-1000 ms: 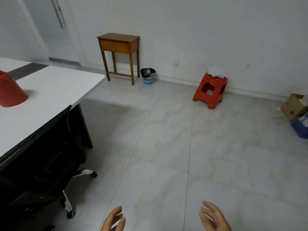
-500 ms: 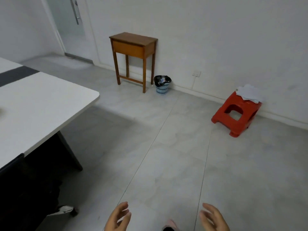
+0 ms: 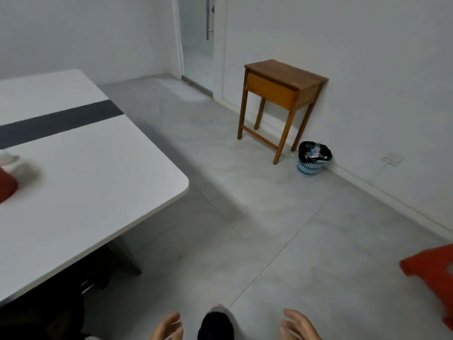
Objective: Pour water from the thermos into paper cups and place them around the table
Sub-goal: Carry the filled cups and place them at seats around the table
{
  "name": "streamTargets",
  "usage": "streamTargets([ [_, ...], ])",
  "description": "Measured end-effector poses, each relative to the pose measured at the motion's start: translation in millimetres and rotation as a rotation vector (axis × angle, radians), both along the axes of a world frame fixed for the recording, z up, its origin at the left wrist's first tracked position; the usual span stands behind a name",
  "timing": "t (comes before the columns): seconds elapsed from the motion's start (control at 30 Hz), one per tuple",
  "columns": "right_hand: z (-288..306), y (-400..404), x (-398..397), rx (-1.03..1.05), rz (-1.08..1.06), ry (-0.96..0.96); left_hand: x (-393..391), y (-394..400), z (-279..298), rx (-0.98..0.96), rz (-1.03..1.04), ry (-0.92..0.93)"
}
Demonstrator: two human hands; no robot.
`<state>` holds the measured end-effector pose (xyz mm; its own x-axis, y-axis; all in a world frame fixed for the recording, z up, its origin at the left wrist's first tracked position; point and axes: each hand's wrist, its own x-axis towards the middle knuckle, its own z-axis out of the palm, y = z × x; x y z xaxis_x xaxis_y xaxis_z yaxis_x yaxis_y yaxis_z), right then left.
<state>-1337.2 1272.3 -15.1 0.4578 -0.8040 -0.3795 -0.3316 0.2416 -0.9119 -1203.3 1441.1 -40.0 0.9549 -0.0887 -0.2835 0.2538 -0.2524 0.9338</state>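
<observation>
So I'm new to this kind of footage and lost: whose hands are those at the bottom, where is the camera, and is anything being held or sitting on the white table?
The camera is worn on a person's head and looks forward and down, so you see their own hands. The left hand and right hand show at the bottom edge, fingers relaxed, holding nothing. Between them is a dark shoe on the tiled floor. The white table with a dark stripe is at left; a red thing and something pale and blurred lie at its left edge, too cut off to name. Further off stand a wooden side table, a blue waste basket and a red stool.
</observation>
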Motion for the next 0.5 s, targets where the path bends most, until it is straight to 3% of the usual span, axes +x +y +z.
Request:
streamTargets([
  [0.1,10,-46,66,-0.122,0.15,0.034,45,-29,-8,-0.032,-0.053,0.079],
  [0.27,23,-125,196,-0.237,0.366,-0.004,160,-99,13,-0.112,-0.093,0.027],
  [0.37,9,-156,258,-0.241,0.383,0.071,214,-137,11,-0.077,-0.081,0.029],
  [0.5,-10,-193,345,-0.117,0.562,0.108,277,-176,2,-0.076,0.008,0.024],
])
